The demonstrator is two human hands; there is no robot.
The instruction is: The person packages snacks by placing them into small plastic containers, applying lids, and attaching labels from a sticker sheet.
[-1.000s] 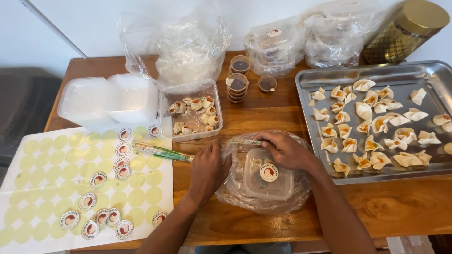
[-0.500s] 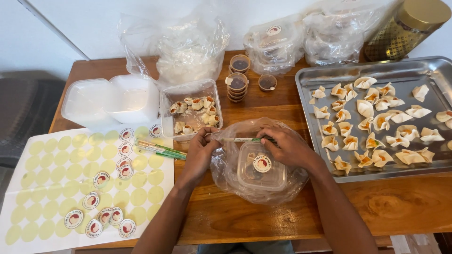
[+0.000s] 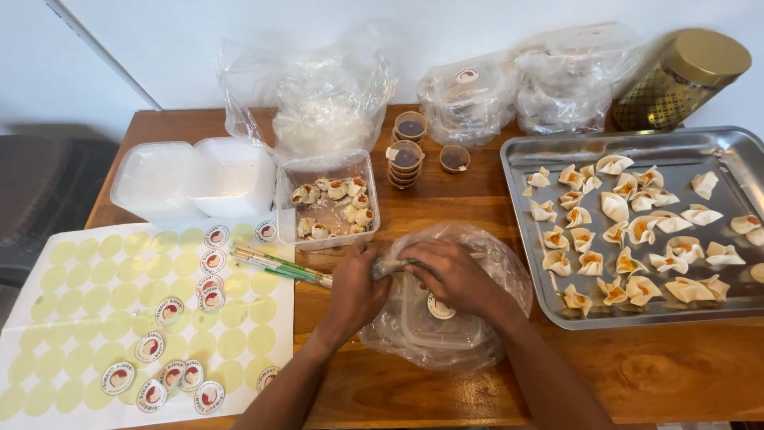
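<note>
Your hands have closed together since half a second ago: left hand [image 3: 356, 291] and right hand [image 3: 450, 275] pinch the clear plastic bag [image 3: 509, 275] neck, twisted left-to-right, above the lidded container [image 3: 434, 322].

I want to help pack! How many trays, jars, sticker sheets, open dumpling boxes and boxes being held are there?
Metal tray: 1
Gold-lidded jar: 1
Sticker sheet: 1
Open dumpling box: 1
Bagged box, being held: 1
Total: 5

Our forearms angled inward; left hand [image 3: 356, 288] fisted, right hand [image 3: 451, 275] curled, grips closed, knuckles nearly touching.
</note>
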